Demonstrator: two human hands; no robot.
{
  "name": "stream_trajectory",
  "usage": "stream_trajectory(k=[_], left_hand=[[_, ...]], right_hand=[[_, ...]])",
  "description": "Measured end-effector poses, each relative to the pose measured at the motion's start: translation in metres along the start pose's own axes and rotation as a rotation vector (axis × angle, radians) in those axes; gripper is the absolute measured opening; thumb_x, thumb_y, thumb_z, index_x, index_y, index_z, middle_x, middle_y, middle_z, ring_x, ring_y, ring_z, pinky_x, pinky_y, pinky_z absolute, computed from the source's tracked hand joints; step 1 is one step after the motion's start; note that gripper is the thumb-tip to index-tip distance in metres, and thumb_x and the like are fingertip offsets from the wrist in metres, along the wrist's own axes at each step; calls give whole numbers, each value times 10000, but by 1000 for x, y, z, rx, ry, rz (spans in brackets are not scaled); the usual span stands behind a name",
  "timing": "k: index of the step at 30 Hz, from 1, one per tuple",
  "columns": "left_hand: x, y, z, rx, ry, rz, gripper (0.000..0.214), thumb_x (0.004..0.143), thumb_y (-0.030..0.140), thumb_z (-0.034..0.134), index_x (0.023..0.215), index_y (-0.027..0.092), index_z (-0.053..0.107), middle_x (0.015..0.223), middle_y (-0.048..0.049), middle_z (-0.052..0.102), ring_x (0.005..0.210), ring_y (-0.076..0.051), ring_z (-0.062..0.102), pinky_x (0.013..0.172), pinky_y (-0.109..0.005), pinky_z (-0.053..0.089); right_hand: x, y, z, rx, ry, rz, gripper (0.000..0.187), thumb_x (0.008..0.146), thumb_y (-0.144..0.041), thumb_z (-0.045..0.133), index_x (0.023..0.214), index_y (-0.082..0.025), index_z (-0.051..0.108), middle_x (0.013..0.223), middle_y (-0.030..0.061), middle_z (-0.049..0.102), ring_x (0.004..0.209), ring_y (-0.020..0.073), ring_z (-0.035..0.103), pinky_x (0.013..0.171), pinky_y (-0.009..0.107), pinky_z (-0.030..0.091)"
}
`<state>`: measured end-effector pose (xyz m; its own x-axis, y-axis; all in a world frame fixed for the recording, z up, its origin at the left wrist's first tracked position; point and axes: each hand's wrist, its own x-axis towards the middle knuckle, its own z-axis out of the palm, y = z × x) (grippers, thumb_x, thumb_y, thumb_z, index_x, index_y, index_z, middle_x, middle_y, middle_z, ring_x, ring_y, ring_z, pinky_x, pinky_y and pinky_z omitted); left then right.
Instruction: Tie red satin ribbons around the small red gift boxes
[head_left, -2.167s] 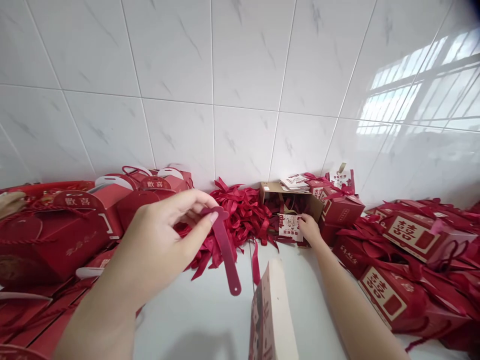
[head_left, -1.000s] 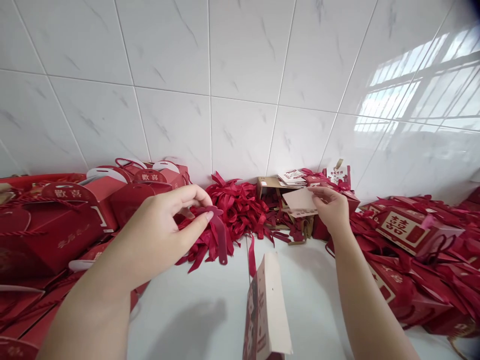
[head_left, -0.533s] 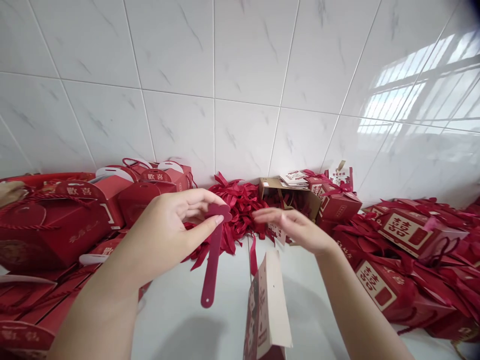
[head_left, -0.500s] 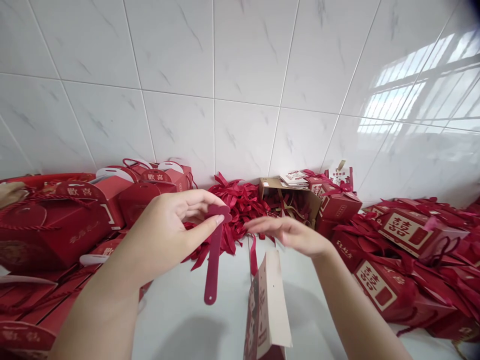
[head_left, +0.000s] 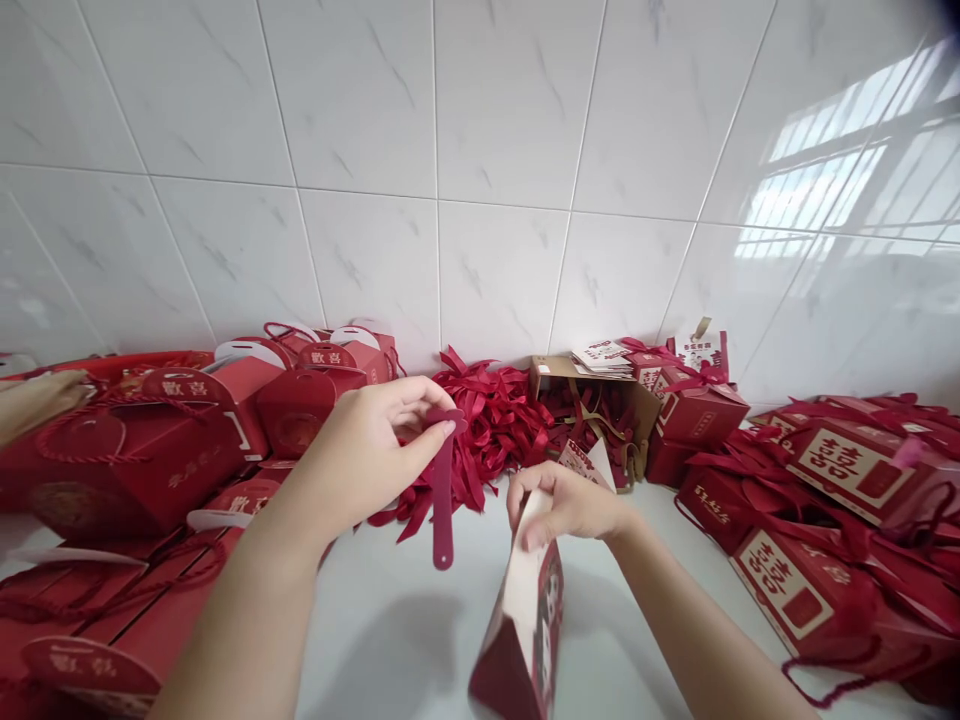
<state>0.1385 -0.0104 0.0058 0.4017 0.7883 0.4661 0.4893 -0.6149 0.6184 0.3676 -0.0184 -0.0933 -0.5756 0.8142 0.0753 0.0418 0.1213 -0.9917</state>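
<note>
My left hand (head_left: 390, 450) pinches the upper end of a dark red strap (head_left: 443, 510), which hangs down with a small hole near its lower tip. To the right, my right hand (head_left: 566, 505) has its fingers closed over the top edge of a red and cream gift box (head_left: 517, 620). The box is tilted, and a printed picture shows on its right side. Its lower part runs out of view. The strap and the box are apart. Behind both hands lies a heap of red ribbons (head_left: 491, 420).
Red gift boxes (head_left: 300, 400) with cord handles are piled on the left. More boxes (head_left: 780, 590) tied with ribbon fill the right. An open cardboard box (head_left: 637, 410) holding red straps stands against the tiled wall (head_left: 502, 270). Another person's hand (head_left: 37, 400) shows at far left.
My right hand has come down and closed on the box's top edge, and the box has turned. My left hand still pinches the strap. The view has shifted slightly.
</note>
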Motion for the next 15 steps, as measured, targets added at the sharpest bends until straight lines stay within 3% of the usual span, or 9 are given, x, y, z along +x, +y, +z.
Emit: stream_trajectory(k=[5,8,12,15], left_hand=[[4,-5,5,151,-68,-37,76,793,290,557,811,232,604,705,18,682,640,-161,648,572,-246,505],[5,-7,7,120,-123,-43,86,787,283,556,824,232,614,741,7,693,678,-173,659,586,-255,512],[3,-5,10,-60,-247,-62,98,768,299,585,807,225,635,767,-3,704,724,-176,670,634,-255,530],[6,-6,16,-94,-253,-68,103,760,309,595,780,221,644,772,-4,703,734,-174,668,653,-251,523]], right_hand=[[8,8,-3,-257,538,-42,315,613,-389,774,682,-157,572,565,-49,511,508,75,431,460,190,301],[10,17,-7,-302,675,-95,302,641,-406,751,707,-172,572,602,-39,535,548,97,464,489,202,332],[18,35,-4,-17,859,-183,341,632,-404,763,823,-192,575,704,-20,599,621,129,543,569,233,430],[24,46,1,94,857,-195,338,691,-444,711,871,-181,599,784,24,653,712,169,603,667,290,486]])
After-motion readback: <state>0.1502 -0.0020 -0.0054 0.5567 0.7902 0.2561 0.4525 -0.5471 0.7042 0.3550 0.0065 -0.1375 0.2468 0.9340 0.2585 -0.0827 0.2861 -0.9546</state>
